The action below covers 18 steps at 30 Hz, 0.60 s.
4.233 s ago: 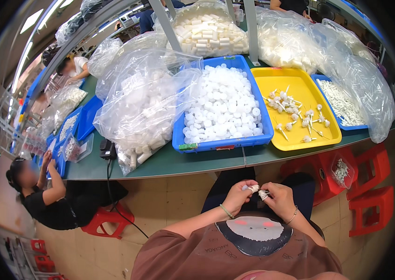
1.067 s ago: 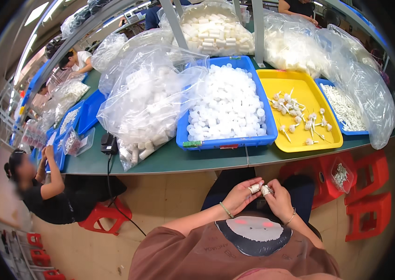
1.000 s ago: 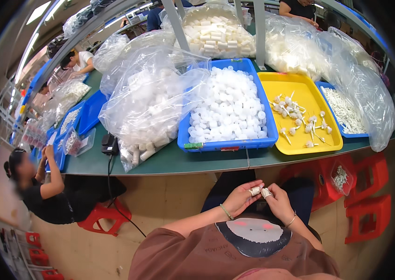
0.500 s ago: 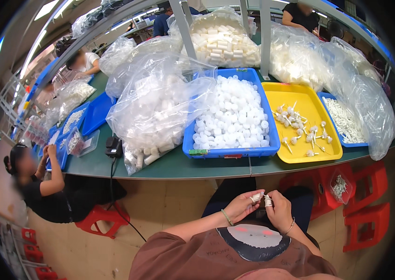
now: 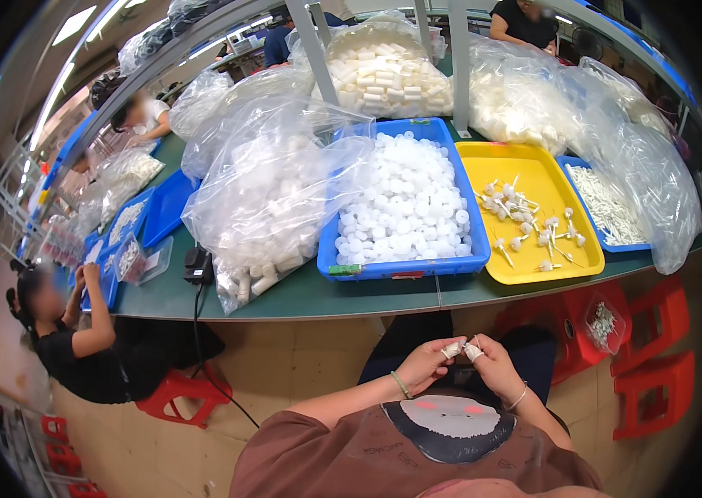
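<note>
Over my lap, just below the table's front edge, my left hand (image 5: 422, 366) and my right hand (image 5: 497, 370) meet at the fingertips. Both are closed in a pinch, with white wrapping on a digit of each. A small pale piece seems to be caught between them, too tiny and covered to make out. Nearest on the table is a blue tray (image 5: 405, 270) heaped with white translucent plastic discs (image 5: 405, 199). Beside it, a yellow tray (image 5: 484, 174) carries several thin stems with white round heads (image 5: 550, 236).
Bags of white cylinders (image 5: 264, 199) stand left and behind. A blue tray of thin white sticks (image 5: 604, 203) is at right, partly under plastic. Red stools (image 5: 658, 390) and a clear tub (image 5: 604, 324) are lower right. A black adapter (image 5: 198, 266) trails a cable; another person sits left.
My right hand has turned and its fingertips have come closer to my left hand's. The whole view has shifted slightly; the trays look the same.
</note>
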Tool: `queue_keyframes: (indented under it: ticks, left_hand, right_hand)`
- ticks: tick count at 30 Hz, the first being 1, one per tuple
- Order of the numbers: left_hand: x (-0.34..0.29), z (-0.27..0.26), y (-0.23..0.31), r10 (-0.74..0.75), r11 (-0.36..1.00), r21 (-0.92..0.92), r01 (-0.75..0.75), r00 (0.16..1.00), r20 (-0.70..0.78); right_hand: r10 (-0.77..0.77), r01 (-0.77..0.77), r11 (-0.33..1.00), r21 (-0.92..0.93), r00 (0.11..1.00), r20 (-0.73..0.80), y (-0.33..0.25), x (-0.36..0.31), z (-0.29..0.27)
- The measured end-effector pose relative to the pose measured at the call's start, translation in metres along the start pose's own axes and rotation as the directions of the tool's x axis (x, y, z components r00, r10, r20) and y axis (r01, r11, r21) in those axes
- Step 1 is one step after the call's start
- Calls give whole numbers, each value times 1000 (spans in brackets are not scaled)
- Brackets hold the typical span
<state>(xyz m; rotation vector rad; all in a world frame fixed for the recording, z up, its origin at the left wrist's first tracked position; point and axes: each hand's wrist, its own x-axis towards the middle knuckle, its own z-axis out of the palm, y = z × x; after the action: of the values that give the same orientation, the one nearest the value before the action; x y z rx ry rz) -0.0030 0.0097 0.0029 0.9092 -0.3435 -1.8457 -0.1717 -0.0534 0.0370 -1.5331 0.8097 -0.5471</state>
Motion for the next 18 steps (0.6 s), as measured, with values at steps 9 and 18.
queue_keyframes:
  ticks: [9, 18]
  left_hand:
    - [1, 0, -5, -33, 997, -67, 33, 999, 8]
    - [-2, 6, 5, 61, 998, 15, -60, 998, -32]
  right_hand:
    - [-457, 320, 564, -761, 889, 34, -19, -6, 12]
    - [-300, 190, 814, -550, 947, -118, -29, -10, 8]
